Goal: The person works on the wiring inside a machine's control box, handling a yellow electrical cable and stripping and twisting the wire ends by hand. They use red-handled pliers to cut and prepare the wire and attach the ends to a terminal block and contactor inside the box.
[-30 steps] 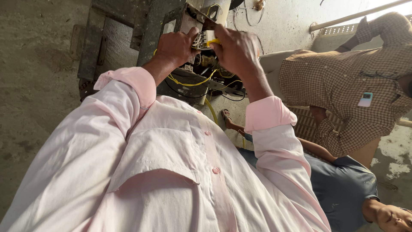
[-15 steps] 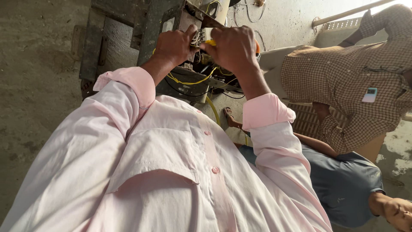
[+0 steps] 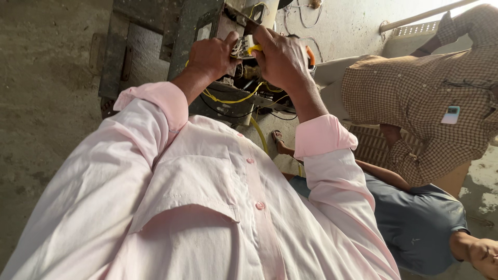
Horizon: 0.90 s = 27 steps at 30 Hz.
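1. I see my left hand [image 3: 210,57] curled around the left end of a small pale terminal block [image 3: 241,46], held up against the dark metal machine housing [image 3: 155,36].
2. My right hand [image 3: 282,59] grips the block's right side, fingers clenched over a yellow wire [image 3: 255,48] running into it.
3. More yellow wires [image 3: 228,99] loop below my wrists.
4. A person in a checked shirt [image 3: 415,98] stands to my right; another in a grey shirt [image 3: 415,223] sits lower.

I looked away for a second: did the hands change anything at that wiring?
Barely. Both hands, left hand and right hand, stayed closed around the small pale connector block with yellow wire, only shifting slightly. The two people nearby kept their places.
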### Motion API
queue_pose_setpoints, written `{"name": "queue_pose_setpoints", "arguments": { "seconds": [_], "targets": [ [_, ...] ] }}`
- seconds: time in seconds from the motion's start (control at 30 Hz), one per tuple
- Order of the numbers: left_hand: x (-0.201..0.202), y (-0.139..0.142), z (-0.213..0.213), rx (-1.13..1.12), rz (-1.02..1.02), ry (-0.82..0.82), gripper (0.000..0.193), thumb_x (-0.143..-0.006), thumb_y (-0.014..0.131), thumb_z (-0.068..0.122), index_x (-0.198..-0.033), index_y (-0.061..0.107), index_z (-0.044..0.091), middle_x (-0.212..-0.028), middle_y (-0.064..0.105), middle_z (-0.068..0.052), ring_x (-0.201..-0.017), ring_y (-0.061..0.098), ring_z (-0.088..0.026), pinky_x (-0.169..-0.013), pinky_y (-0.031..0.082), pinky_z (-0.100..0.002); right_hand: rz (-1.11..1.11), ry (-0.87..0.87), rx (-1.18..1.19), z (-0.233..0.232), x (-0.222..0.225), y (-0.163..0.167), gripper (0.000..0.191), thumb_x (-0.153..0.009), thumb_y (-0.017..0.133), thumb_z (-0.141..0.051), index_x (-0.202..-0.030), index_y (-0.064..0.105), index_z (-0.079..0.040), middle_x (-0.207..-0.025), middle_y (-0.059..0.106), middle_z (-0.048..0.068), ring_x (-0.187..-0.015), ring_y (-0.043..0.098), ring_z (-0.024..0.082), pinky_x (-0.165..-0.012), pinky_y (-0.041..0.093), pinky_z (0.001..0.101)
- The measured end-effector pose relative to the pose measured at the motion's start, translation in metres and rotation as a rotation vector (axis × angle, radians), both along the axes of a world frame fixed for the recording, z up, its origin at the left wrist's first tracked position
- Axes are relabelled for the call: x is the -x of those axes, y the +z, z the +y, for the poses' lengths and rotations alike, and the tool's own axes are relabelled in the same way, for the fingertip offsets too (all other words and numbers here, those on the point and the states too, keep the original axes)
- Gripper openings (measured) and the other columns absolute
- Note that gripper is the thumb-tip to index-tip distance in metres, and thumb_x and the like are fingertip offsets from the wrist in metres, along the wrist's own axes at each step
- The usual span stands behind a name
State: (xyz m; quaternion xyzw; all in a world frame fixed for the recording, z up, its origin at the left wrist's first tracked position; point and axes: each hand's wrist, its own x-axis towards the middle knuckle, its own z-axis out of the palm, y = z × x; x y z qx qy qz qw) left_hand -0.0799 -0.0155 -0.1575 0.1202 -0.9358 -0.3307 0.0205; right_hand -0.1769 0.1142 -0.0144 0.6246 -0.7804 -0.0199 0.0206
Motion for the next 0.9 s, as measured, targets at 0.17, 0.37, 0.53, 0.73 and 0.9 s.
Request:
{"name": "queue_pose_setpoints", "arguments": {
  "seconds": [0.17, 0.37, 0.53, 0.73, 0.9],
  "targets": [
    [0.000, -0.002, -0.001, 0.028, -0.003, -0.029, 0.062, -0.095, 0.067, 0.059, -0.135, 0.046, 0.016, -0.082, 0.074, -0.012, -0.070, 0.074, -0.032, -0.053, 0.058, -0.046, 0.175, -0.184, -0.312, -0.004, -0.002, 0.000, 0.041, -0.097, 0.070, -0.051, -0.104, 0.059, -0.012, -0.066, 0.063, 0.006, -0.059, 0.064, 0.029, -0.060, 0.045, 0.0468],
    [0.000, 0.000, -0.002, -0.020, -0.060, -0.026, 0.060, -0.097, 0.064, 0.058, -0.136, 0.044, 0.018, -0.082, 0.074, -0.011, -0.069, 0.074, -0.032, -0.052, 0.058, -0.046, -0.051, -0.090, -0.086, -0.002, -0.005, 0.005, 0.023, -0.101, 0.066, -0.026, -0.111, 0.060, -0.006, -0.073, 0.063, 0.007, -0.062, 0.061, 0.026, -0.058, 0.043, 0.0447],
    [0.000, 0.001, -0.002, -0.001, -0.011, -0.023, 0.061, -0.095, 0.067, 0.057, -0.135, 0.045, 0.017, -0.080, 0.074, -0.012, -0.069, 0.074, -0.032, -0.053, 0.058, -0.046, 0.195, -0.251, -0.479, -0.008, -0.003, 0.000, 0.043, -0.105, 0.063, -0.055, -0.100, 0.058, -0.013, -0.071, 0.065, 0.006, -0.062, 0.062, 0.027, -0.065, 0.045, 0.0468],
    [-0.001, -0.001, -0.001, 0.003, 0.027, -0.007, 0.060, -0.094, 0.069, 0.056, -0.133, 0.046, 0.017, -0.081, 0.074, -0.011, -0.072, 0.074, -0.032, -0.056, 0.058, -0.046, 0.001, -0.060, -0.034, 0.004, -0.005, -0.002, 0.025, -0.104, 0.068, -0.026, -0.111, 0.053, -0.009, -0.087, 0.064, 0.004, -0.066, 0.064, 0.022, -0.058, 0.046, 0.0412],
    [-0.001, -0.001, -0.002, 0.011, 0.007, -0.017, 0.060, -0.096, 0.067, 0.058, -0.134, 0.046, 0.017, -0.080, 0.074, -0.012, -0.069, 0.075, -0.033, -0.053, 0.058, -0.046, 0.198, -0.147, -0.215, -0.002, -0.005, -0.001, 0.044, -0.099, 0.075, -0.051, -0.097, 0.054, -0.012, -0.065, 0.062, 0.002, -0.055, 0.063, 0.027, -0.060, 0.047, 0.0471]
  ]
}}
